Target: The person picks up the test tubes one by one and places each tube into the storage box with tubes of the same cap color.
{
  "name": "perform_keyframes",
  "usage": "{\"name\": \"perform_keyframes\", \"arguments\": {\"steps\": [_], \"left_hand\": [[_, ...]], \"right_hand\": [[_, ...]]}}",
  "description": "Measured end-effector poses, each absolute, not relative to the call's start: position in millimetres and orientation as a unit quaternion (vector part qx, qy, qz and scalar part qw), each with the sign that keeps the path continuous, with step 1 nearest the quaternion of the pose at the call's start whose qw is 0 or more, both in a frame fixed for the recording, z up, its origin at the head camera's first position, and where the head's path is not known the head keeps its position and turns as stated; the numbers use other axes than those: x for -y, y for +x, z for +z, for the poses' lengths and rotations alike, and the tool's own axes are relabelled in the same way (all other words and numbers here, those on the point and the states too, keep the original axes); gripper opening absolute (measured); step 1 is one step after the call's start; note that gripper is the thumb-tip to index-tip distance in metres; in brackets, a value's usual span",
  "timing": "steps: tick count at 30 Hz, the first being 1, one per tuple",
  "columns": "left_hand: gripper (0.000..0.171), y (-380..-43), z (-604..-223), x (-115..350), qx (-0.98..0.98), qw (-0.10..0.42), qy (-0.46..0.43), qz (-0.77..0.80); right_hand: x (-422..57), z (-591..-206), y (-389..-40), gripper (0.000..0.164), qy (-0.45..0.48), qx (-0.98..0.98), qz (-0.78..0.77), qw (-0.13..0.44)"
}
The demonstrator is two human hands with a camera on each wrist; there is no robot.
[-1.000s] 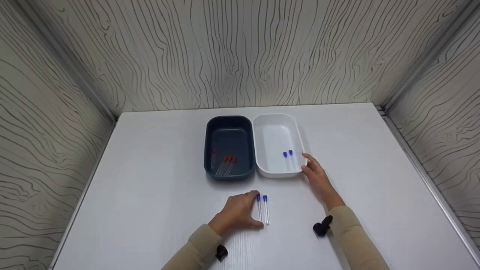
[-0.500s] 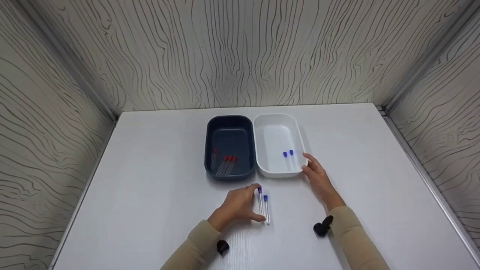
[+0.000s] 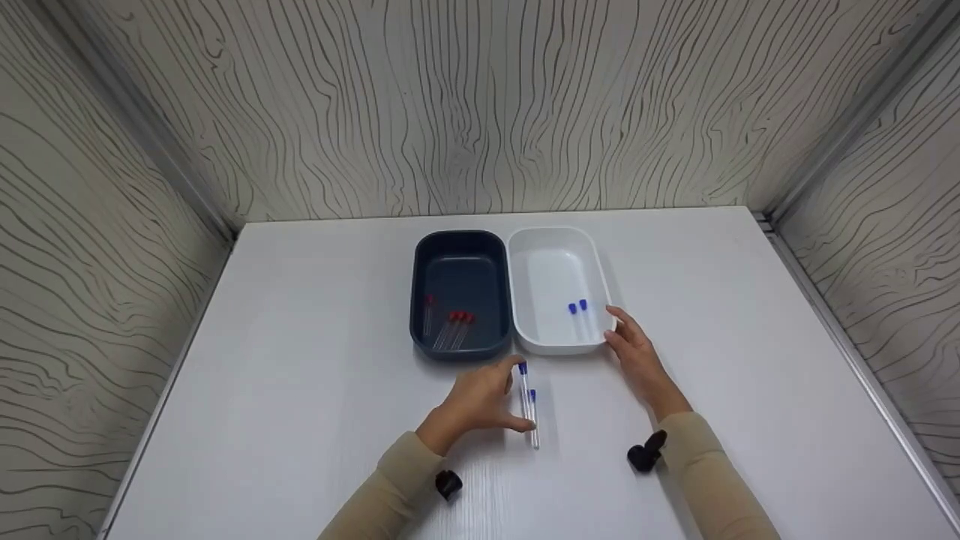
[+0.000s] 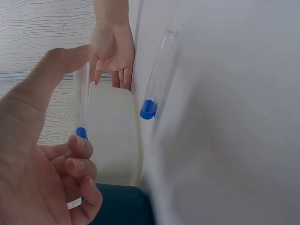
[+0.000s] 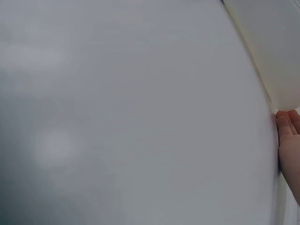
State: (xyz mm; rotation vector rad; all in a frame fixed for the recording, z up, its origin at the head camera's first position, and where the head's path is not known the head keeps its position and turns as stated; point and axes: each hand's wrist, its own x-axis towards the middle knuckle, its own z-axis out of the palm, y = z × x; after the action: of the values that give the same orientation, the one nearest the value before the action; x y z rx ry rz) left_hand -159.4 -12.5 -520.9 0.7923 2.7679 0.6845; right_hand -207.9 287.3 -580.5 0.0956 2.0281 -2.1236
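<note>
My left hand (image 3: 476, 401) pinches a clear test tube (image 4: 80, 101) with a blue cap lengthwise, the thumb at its bottom end and a finger at the cap. This tube is off the table. Below it, a second blue-capped test tube (image 4: 157, 77) lies on the table, partly overlapped in the head view. My right hand (image 3: 640, 367) holds the near right corner of the white tray (image 3: 559, 349), thumb and fingers at the rim. Two blue-capped tubes (image 3: 577, 307) lie inside that tray.
A dark blue tray (image 3: 459, 354) stands directly left of the white one, with several red-capped tubes (image 3: 459, 318) in it. Patterned panels (image 3: 480, 112) rise behind and beside the white table (image 3: 322, 322). Each wrist carries a small black camera (image 3: 448, 486).
My left hand has moved forward and slightly right, raising the pinched test tube off the table. The other tube on the table stays put. My right hand remains at the white tray's corner.
</note>
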Motion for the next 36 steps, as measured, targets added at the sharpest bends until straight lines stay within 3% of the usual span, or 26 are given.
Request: {"name": "perform_keyframes", "arguments": {"steps": [5, 12, 22, 36], "left_hand": [[0.097, -164.9, -511.1, 9.5, -0.931, 0.089, 0.263, 0.236], [0.093, -172.9, -500.1, 5.4, -0.929, 0.038, 0.279, 0.239], [0.093, -184.3, -491.8, -4.5, -0.931, 0.01, 0.286, 0.226], [0.094, -201.9, -486.8, -20.7, -0.932, 0.01, 0.28, 0.228]], "right_hand": [[-286.6, -579.6, -208.2, 0.058, 0.031, -0.689, -0.717, 0.097], [-285.5, -580.4, -209.2, 0.058, 0.041, -0.697, -0.709, 0.099], [-285.0, -579.6, -207.6, 0.057, 0.047, -0.709, -0.696, 0.103], [-286.9, -579.4, -207.2, 0.06, 0.041, -0.706, -0.699, 0.105]]}}
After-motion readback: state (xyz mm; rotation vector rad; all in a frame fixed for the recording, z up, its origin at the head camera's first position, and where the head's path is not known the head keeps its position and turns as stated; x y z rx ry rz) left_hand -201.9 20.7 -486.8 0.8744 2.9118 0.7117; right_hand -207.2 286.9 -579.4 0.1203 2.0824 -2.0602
